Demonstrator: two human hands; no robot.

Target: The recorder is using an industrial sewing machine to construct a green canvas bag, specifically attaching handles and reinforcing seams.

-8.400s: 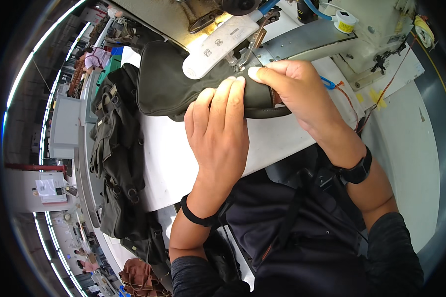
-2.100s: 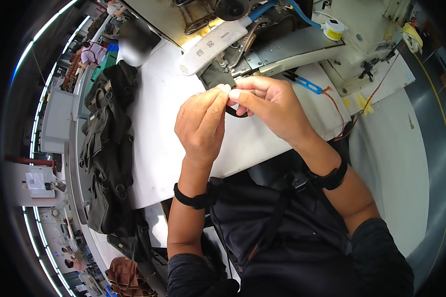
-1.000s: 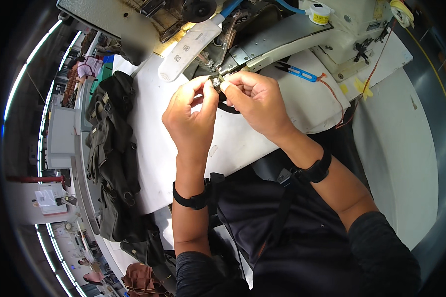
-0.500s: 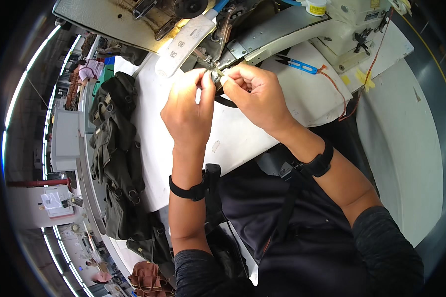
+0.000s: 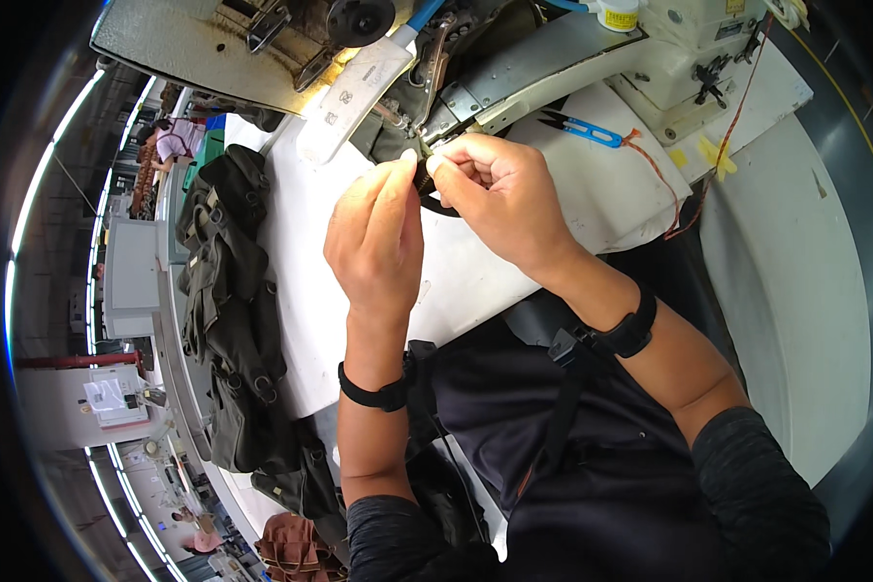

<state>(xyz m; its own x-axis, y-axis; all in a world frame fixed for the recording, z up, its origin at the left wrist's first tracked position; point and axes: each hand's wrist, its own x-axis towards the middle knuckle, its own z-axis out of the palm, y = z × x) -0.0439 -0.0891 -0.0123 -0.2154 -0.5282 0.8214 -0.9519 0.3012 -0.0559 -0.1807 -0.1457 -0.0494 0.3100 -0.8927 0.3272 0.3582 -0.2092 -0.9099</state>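
Both hands are close together just in front of the sewing machine's (image 5: 514, 82) work point. My right hand (image 5: 509, 199) pinches the edge of a dark, ribbed-looking strip (image 5: 423, 178) between thumb and curled forefinger. Beside it, my left hand (image 5: 376, 233) has its fingers pressed together at the tips; what they hold is too small and hidden to make out. A dark curved band (image 5: 440, 206) shows under the hands. Behind the fingertips, dark green-grey fabric (image 5: 390, 145) lies by the machine's metal parts.
Blue thread snips (image 5: 592, 131) with an orange cord lie right of the machine arm. A white power strip (image 5: 354, 102) is at the upper left. Dark green bags (image 5: 225, 291) pile along the table's (image 5: 306, 320) left side, with a brown bag (image 5: 296, 545) below. A yellow-labelled pot (image 5: 618, 14) stands above.
My left hand has moved slightly down, its fingers straightening and its tips drawing together. The small pale thing between my fingertips is now out of sight. My right hand has barely shifted.
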